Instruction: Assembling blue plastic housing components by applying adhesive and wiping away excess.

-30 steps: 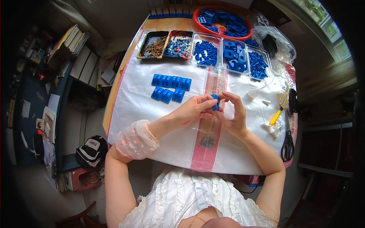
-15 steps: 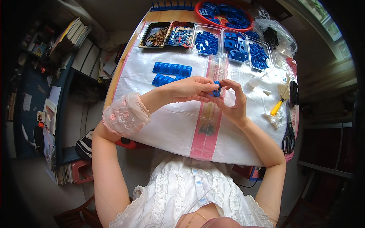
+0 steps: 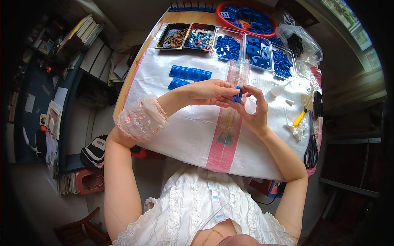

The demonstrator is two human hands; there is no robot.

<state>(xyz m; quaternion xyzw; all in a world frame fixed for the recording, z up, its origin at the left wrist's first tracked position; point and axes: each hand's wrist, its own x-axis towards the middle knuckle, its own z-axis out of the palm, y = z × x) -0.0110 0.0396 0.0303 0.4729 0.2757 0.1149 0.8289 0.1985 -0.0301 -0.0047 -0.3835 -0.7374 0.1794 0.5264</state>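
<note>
Over the middle of the table, my left hand (image 3: 209, 92) pinches a small blue plastic piece (image 3: 237, 95) between thumb and fingers. My right hand (image 3: 255, 111) meets it from the other side, thumb and forefinger curved round to the piece's right edge. The fingers hide much of its shape. Beyond my left wrist lie two rows of blue plastic pieces, a full row (image 3: 191, 73) and a nearer row (image 3: 177, 83) partly covered by my hand.
Along the back stand a tray of brass-coloured screws (image 3: 175, 38), a tray of small mixed parts (image 3: 200, 37), several clear trays of blue parts (image 3: 228, 46) and a red basin (image 3: 271, 33). At the right lie a yellow-handled tool (image 3: 299, 119), black scissors (image 3: 311, 153) and a small white bottle (image 3: 277, 90).
The whole view has shifted slightly. Both hands stay together at the blue piece, which looks turned a little; the grip is much the same.
</note>
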